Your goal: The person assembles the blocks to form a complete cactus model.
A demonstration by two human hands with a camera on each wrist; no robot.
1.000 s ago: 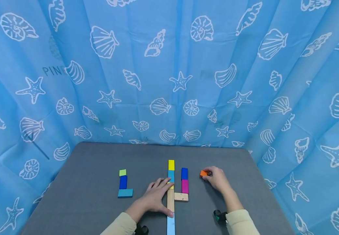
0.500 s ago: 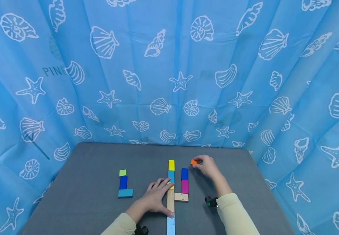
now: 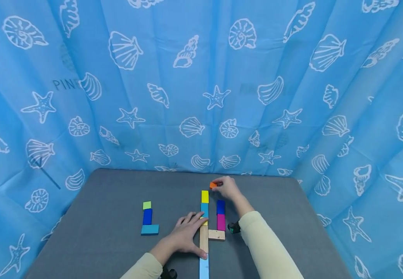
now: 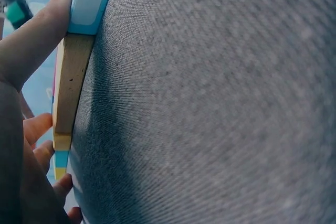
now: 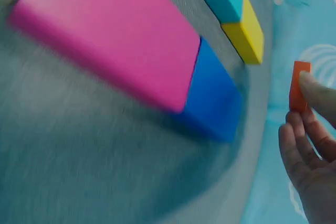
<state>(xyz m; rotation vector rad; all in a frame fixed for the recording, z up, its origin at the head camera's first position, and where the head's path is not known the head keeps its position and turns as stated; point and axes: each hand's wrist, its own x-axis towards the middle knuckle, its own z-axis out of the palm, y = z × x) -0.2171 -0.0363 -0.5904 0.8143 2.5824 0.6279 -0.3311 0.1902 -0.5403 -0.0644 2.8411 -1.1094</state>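
Note:
Between thumb and fingers, my right hand (image 3: 227, 188) pinches a small orange block (image 3: 213, 185) just beyond the far end of a block column. That column runs from a yellow block (image 3: 205, 196) through a turquoise block (image 3: 204, 208) and a second yellow one to a plain wooden block (image 3: 204, 239) and a light blue block (image 3: 204, 268). Spread fingers of my left hand (image 3: 186, 234) rest along the column, the thumb touching the light blue block. The palm partly hides the second yellow block. In the right wrist view, the orange block (image 5: 298, 85) appears upright at the fingertips.
Right of the column, a dark blue block (image 3: 220, 207), a magenta block (image 3: 221, 222) and a wooden block (image 3: 217, 235) form an L. Further left lie lime (image 3: 147, 205), dark blue (image 3: 147, 217) and teal (image 3: 150, 229) blocks. A shell-patterned curtain (image 3: 173, 97) hangs behind the grey table (image 3: 117, 193).
My right hand has carried the orange block leftward and farther away, from right of the L-shaped group to the column's far end. The left hand stays in place.

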